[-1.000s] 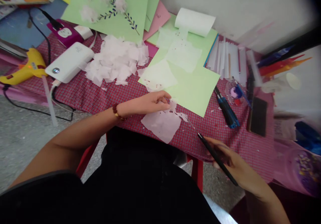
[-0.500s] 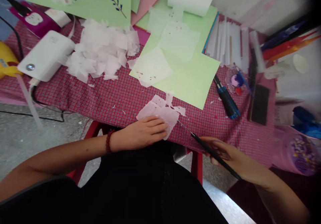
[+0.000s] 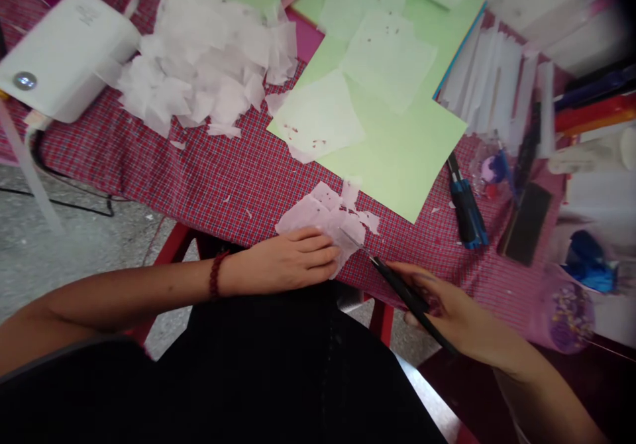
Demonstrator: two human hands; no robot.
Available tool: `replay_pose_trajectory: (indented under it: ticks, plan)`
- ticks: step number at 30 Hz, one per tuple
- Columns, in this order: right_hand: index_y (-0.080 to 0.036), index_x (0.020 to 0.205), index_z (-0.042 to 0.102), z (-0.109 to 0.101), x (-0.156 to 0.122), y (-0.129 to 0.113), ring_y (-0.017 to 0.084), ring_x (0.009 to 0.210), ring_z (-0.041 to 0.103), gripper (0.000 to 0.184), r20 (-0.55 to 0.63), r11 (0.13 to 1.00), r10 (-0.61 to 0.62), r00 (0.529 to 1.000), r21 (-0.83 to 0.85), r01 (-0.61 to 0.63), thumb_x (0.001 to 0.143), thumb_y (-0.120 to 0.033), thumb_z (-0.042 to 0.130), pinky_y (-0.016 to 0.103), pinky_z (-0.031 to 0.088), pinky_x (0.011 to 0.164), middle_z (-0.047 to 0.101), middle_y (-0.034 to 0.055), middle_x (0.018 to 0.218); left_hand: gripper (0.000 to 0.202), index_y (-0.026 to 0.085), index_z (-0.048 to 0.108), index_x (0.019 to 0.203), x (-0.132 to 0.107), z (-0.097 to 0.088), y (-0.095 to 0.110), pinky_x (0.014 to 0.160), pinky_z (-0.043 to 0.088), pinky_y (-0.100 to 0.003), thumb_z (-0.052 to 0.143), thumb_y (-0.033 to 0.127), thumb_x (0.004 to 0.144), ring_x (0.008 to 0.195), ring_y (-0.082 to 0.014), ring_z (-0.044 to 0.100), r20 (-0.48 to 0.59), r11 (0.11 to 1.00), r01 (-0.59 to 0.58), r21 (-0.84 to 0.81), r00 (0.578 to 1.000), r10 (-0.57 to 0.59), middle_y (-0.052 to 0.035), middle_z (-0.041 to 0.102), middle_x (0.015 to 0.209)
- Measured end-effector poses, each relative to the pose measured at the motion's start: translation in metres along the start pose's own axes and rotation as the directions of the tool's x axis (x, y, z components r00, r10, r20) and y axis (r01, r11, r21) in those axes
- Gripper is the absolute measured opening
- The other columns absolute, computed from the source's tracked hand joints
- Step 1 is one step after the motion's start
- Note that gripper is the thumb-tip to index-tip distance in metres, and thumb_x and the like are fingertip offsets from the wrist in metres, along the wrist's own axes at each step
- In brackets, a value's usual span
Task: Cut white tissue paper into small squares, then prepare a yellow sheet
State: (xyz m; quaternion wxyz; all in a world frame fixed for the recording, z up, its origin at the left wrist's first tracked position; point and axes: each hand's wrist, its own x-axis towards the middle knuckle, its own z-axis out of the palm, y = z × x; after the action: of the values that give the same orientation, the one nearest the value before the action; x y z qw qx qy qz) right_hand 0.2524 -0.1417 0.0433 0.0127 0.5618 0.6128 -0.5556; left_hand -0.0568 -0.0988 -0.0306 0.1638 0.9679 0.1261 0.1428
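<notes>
My left hand lies flat on a thin whitish sheet at the table's front edge, fingers stretched out. The sheet has a torn, ragged far side with small reddish-brown specks and loose scraps. My right hand is closed around a slim black pen-like tool with a long, thin metal tip. That tip reaches over the sheet just right of my left fingers; whether it touches, I cannot tell.
Beyond lies green paper bearing speckled thin sheets. A heap of white pieces and a white power bank stand left. Right are a blue-black cutter, a dark phone and a pink container.
The tool's tip has moved left, from the sheet's right edge to over the sheet, with my right hand following. My left hand stays on the sheet. The camera view has shifted.
</notes>
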Motion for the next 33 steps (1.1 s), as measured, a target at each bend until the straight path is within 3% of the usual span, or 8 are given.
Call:
replay_pose_trajectory:
  ticks: [11, 16, 19, 22, 26, 33]
  plan:
    - [-0.03, 0.13, 0.061, 0.003, 0.006, 0.013, 0.032, 0.119, 0.061, 0.048, 0.017, 0.983, 0.034, 0.999, 0.18, -0.037, 0.084, -0.043, 0.067, 0.051, 0.05, 0.103, 0.062, 0.0094, 0.134, 0.024, 0.02, 0.06, 0.116, 0.003, -0.001, 0.001, 0.108, 0.038, -0.036, 0.046, 0.016, 0.096, 0.118, -0.0195, 0.054, 0.014, 0.999, 0.014, 0.035, 1.0, -0.014, -0.0063, 0.062, 0.128]
    - [-0.029, 0.133, 0.057, -0.001, 0.004, 0.006, 0.034, 0.12, 0.06, 0.057, -0.001, 0.999, 0.019, 1.0, 0.026, -0.019, 0.08, -0.047, 0.07, 0.054, 0.048, 0.104, 0.061, 0.0118, 0.134, 0.023, 0.02, 0.061, 0.114, 0.002, -0.001, 0.002, 0.108, 0.038, -0.035, 0.048, 0.016, 0.095, 0.117, -0.0186, 0.055, -0.042, 0.999, 0.02, 0.035, 0.999, -0.018, -0.0058, 0.063, 0.126]
    - [-0.03, 0.134, 0.055, -0.003, 0.005, -0.003, 0.036, 0.121, 0.059, 0.062, -0.029, 0.998, -0.008, 1.0, -0.065, 0.006, 0.078, -0.05, 0.071, 0.054, 0.047, 0.105, 0.062, 0.0115, 0.134, 0.018, 0.02, 0.062, 0.109, -0.001, 0.003, 0.003, 0.106, 0.038, -0.035, 0.052, 0.021, 0.094, 0.113, -0.018, 0.057, -0.166, 0.999, 0.04, 0.034, 0.986, -0.034, -0.0054, 0.066, 0.119]
    - [-0.033, 0.135, 0.054, -0.003, 0.009, -0.005, 0.036, 0.12, 0.06, 0.062, -0.028, 0.995, -0.019, 0.999, -0.095, 0.016, 0.078, -0.05, 0.071, 0.054, 0.049, 0.104, 0.062, 0.0103, 0.133, 0.017, 0.018, 0.063, 0.097, -0.003, 0.007, 0.003, 0.093, 0.043, -0.035, 0.057, 0.032, 0.092, 0.099, -0.0188, 0.06, -0.264, 0.993, 0.116, 0.008, 0.958, -0.11, -0.0058, 0.068, 0.103]
    - [-0.032, 0.135, 0.054, -0.003, 0.016, -0.004, 0.036, 0.123, 0.057, 0.063, -0.034, 0.993, -0.025, 0.999, -0.112, 0.021, 0.077, -0.05, 0.072, 0.055, 0.045, 0.106, 0.061, 0.0094, 0.134, 0.02, 0.017, 0.062, 0.086, -0.002, 0.008, 0.003, 0.081, 0.043, -0.033, 0.054, 0.034, 0.094, 0.09, -0.0188, 0.059, -0.201, 0.991, 0.131, 0.027, 0.972, -0.123, -0.0045, 0.067, 0.093]
    - [-0.025, 0.134, 0.056, -0.005, 0.027, -0.012, 0.034, 0.12, 0.06, 0.061, -0.022, 0.996, -0.016, 1.0, -0.088, 0.014, 0.078, -0.047, 0.07, 0.051, 0.049, 0.103, 0.062, 0.0122, 0.133, 0.018, 0.018, 0.06, 0.086, 0.0, 0.006, 0.003, 0.08, 0.04, -0.033, 0.053, 0.031, 0.095, 0.089, -0.0179, 0.056, -0.201, 0.991, 0.13, 0.025, 0.972, -0.122, -0.0039, 0.065, 0.091]
